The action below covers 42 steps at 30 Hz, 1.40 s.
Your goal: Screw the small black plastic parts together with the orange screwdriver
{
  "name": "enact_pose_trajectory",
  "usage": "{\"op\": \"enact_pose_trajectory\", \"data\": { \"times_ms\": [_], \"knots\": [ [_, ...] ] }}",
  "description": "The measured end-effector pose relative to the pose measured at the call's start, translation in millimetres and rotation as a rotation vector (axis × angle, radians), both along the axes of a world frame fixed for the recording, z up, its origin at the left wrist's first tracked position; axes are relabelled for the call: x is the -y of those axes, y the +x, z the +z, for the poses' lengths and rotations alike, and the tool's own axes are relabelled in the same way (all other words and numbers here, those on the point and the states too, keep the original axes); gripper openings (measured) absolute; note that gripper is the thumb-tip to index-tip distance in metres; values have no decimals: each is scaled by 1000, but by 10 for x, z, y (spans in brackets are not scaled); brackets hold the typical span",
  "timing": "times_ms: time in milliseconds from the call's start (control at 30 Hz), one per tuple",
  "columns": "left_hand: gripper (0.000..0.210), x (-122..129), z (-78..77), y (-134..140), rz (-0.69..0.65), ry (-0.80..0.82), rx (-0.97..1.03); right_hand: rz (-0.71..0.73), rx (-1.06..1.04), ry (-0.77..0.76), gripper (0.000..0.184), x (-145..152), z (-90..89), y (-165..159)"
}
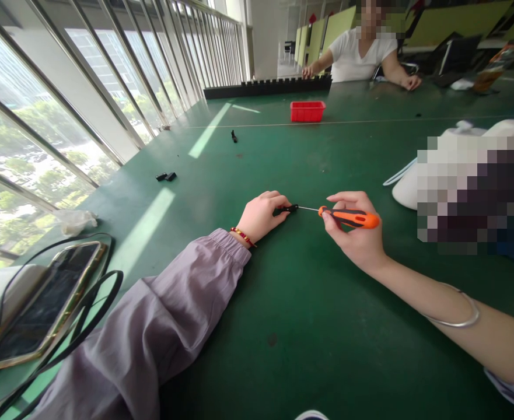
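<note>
My left hand (pixel 264 217) rests low over the green table, its fingers closed around a small black part (pixel 288 208) whose exact kind is too small to make out. Only the end of that part sticks out past the fingertips. In my right hand (pixel 358 233) is a screwdriver (pixel 355 219) with an orange and black handle, lying nearly level. Its thin metal shaft points left, and the tip meets the end of the black part.
Loose black pieces (pixel 166 176) and another small black piece (pixel 234 136) lie farther off. A red bin (pixel 308 111) and a long black toothed strip (pixel 268 88) stand near a seated person (pixel 364 52). At left are a phone (pixel 49 303) and black cable; at right, a white object (pixel 408 185).
</note>
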State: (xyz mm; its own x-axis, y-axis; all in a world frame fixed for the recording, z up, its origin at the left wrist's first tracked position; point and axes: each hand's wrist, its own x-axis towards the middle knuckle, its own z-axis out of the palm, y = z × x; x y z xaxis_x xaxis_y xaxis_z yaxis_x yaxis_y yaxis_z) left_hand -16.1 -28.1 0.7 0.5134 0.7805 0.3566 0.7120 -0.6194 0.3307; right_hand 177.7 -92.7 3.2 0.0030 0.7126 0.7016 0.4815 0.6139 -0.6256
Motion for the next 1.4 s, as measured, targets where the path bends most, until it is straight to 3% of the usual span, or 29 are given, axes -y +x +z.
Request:
{"op": "enact_pose_trajectory", "data": {
  "times_ms": [133,333,600,800,1033,1267,1400],
  "knots": [
    [15,6,-2,-2,0,12,1,23,-23,-54,25,-27,-32,16],
    [16,7,-7,-2,4,13,4,-3,104,-45,12,-5,-8,23],
    [17,0,-10,-4,2,15,1,4,-4,18,29,-14,-16,9],
    [16,2,-11,-2,4,18,1,-31,133,-28,13,1,-5,24],
    [16,-13,-29,-11,-6,31,2,-25,46,26,31,-22,-61,47],
    [16,-18,-36,-9,-2,37,2,-45,151,42,6,-2,-18,31],
    [16,-14,-30,-8,-1,33,-1,-25,116,0,11,4,-28,18]
  ]
}}
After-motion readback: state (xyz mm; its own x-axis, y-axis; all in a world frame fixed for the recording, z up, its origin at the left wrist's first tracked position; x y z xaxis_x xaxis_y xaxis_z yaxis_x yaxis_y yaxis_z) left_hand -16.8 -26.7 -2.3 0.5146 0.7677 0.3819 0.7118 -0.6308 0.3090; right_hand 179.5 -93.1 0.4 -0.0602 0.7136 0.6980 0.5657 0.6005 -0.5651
